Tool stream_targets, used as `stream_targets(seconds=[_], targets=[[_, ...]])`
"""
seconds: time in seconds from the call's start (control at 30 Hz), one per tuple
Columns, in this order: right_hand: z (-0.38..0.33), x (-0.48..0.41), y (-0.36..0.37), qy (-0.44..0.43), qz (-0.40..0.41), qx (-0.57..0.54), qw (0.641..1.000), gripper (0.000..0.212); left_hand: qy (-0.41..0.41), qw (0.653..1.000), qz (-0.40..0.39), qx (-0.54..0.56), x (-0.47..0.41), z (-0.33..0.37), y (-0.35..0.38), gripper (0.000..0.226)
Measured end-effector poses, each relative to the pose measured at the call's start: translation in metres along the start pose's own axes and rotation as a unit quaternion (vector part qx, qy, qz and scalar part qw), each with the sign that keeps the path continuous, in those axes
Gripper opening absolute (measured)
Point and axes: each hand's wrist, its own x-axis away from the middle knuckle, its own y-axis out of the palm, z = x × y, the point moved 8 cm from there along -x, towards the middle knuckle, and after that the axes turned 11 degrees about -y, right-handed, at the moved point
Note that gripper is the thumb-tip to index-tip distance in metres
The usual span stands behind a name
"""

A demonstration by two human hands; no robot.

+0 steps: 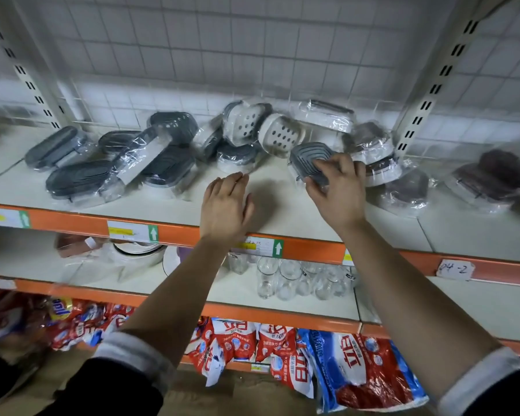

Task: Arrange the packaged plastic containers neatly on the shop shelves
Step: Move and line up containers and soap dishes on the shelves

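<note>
At the bottom edge of the frame, dark sleeves with rolled grey cuffs reach upward over red, white and blue detergent bags piled on the lowest shelf. Above these, in the lower middle of the frame, clear glass tumblers stand in a cluster behind the forearms, with a white ceramic bowl to their left. An orange shelf-edge strip carries white and green price labels, and a handwritten paper tag sits at the right. On the cream top shelf board, the left hand is spread flat with straight fingers and holds nothing; it may rest on the board, though the contact is unclear. Just right of it, the right hand curls its fingers and thumb round a film-wrapped oval container with a ribbed grey lid, tilted near the middle of the shelf. Crowding behind it are white containers with perforated lids, leaning on each other. Dark grey-lidded wrapped containers lie scattered to the left, and brown-lidded wrapped containers are heaped to the right, touching the held one's far side. A white wire grid panel backs the shelf.
</note>
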Motion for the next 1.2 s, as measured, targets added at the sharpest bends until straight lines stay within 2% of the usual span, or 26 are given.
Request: stream_targets(seconds=[0.13,0.27,0.43,0.6,0.77,0.93,1.07,1.2], targets=[[0.009,0.030,-0.027,-0.003,0.069,-0.012,0.998,0.038,0.015,1.000,-0.017,-0.007,-0.006,0.012,0.005,0.037],[0.022,0.062,-0.050,-0.003,0.108,-0.023,0.994,0.037,0.064,0.997,-0.040,0.023,-0.012,0.057,0.020,0.041],[0.048,0.097,-0.073,0.006,0.121,0.003,0.993,0.040,0.124,0.983,-0.134,0.015,-0.015,0.118,0.063,0.048],[0.072,0.124,-0.086,0.009,0.114,0.033,0.993,0.041,0.106,0.970,-0.218,-0.022,-0.017,0.139,0.103,0.058],[0.080,0.133,-0.082,0.008,0.092,0.029,0.995,0.043,0.072,0.980,-0.176,-0.058,-0.023,0.141,0.099,0.057],[0.078,0.133,-0.080,-0.003,0.099,0.010,0.995,0.042,0.015,0.984,-0.179,-0.022,-0.022,0.133,0.091,0.054],[0.082,0.134,-0.077,0.034,0.067,-0.025,0.997,0.044,0.024,0.986,-0.166,0.010,-0.017,0.130,0.083,0.044],[0.080,0.137,-0.078,0.041,0.052,-0.030,0.997,0.040,0.024,0.992,-0.122,0.033,-0.007,0.125,0.066,0.041]])
